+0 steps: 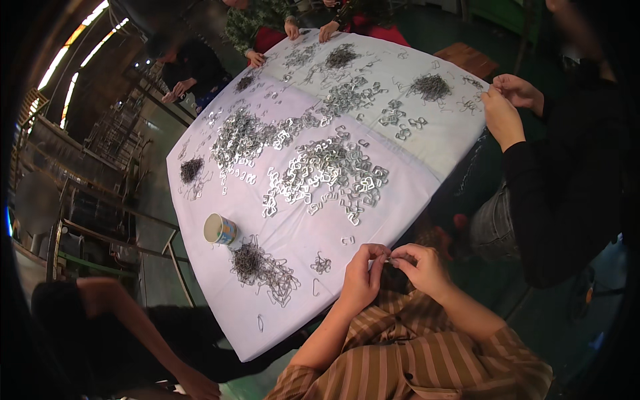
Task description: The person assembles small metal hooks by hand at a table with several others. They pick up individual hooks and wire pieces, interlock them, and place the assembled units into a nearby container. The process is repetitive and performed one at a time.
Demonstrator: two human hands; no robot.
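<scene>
Just off the table's near right edge, my left hand [362,279] and my right hand [424,268] meet, thumbs and fingertips pinched together. Between them is a small metal piece [389,259], mostly covered by the fingers, so its shape cannot be made out. On the white cloth nearby lie a small cluster of bent wire hooks [321,264], a single wire hook [316,287] and a lone flat metal clip [348,240]. Farther left spreads a tangled pile of thin wire hooks [267,270]. Shiny flat metal clips [320,175] cover the table's middle.
A paper cup [220,229] lies tilted by the wire pile. More dark wire heaps [431,87] sit around the white-covered table [220,300]. Several people work around it; a co-worker's hands [505,110] are close on the right, another's arm [137,327] at lower left.
</scene>
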